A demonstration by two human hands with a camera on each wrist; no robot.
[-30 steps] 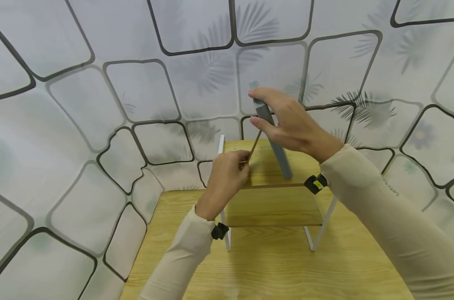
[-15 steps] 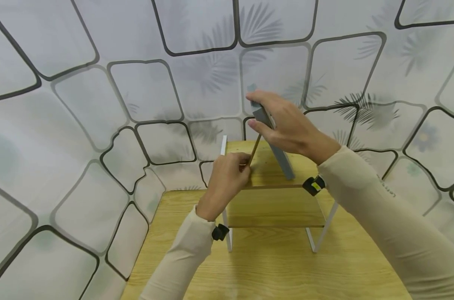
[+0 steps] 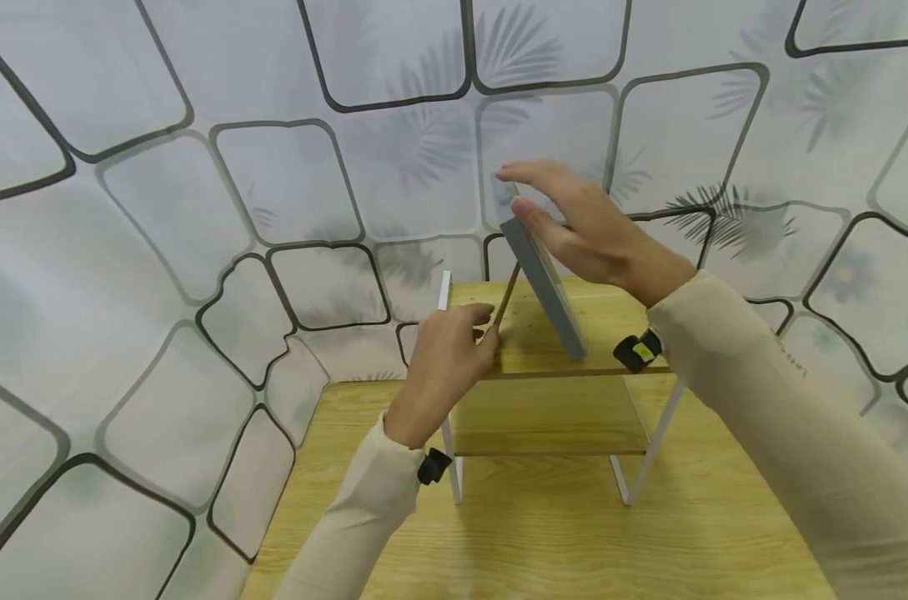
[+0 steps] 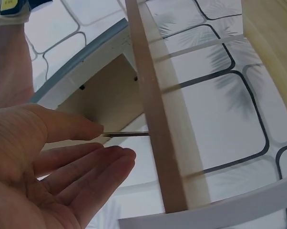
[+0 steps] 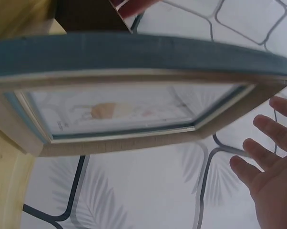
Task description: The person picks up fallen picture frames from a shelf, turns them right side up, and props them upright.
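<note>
Blue-grey rectangular picture frame point(image 3: 546, 287) stands on the yellow wooden upper shelf point(image 3: 611, 321), propped by its thin brown strut point(image 3: 508, 295); left hand point(image 3: 449, 350) beside it, right hand point(image 3: 584, 229), both open; seemingly only withdrawal remains.

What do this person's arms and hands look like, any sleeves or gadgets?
The left hand and right hand are ungloved. The left sleeve and right sleeve are cream, reaching the wrists. Each wrist wears a small black device; the right device carries a yellow-green patch. No cables show.
</note>
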